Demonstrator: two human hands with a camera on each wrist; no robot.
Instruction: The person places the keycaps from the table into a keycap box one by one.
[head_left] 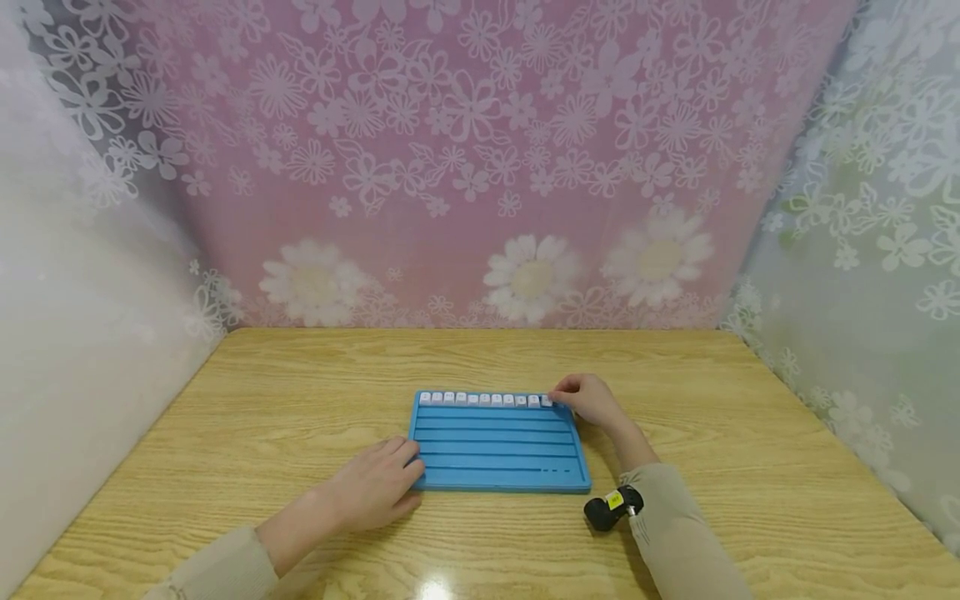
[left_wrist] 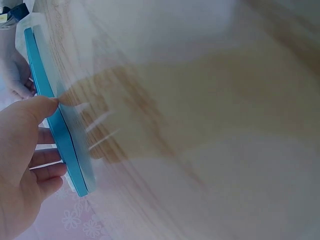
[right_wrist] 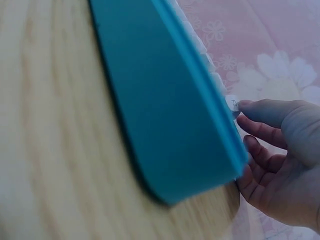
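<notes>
A blue ridged tray (head_left: 495, 460) lies flat on the table, with a row of white keycaps (head_left: 472, 400) along its far edge. My left hand (head_left: 378, 483) holds the tray at its near left corner; in the left wrist view its thumb (left_wrist: 47, 106) presses the tray's side and the fingers lie beyond it. At the far right end of the row my right hand (head_left: 592, 400) pinches a white keycap (right_wrist: 232, 103) between thumb and index finger, its other fingers loosely curled. The keycap's marking is too small to read.
The tray stands on a wood-grain table (head_left: 315, 379). Behind it hangs a pink floral curtain (head_left: 450, 167), with pale curtains at both sides. A black camera (head_left: 613, 507) is strapped at the right wrist, near the tray's front right corner.
</notes>
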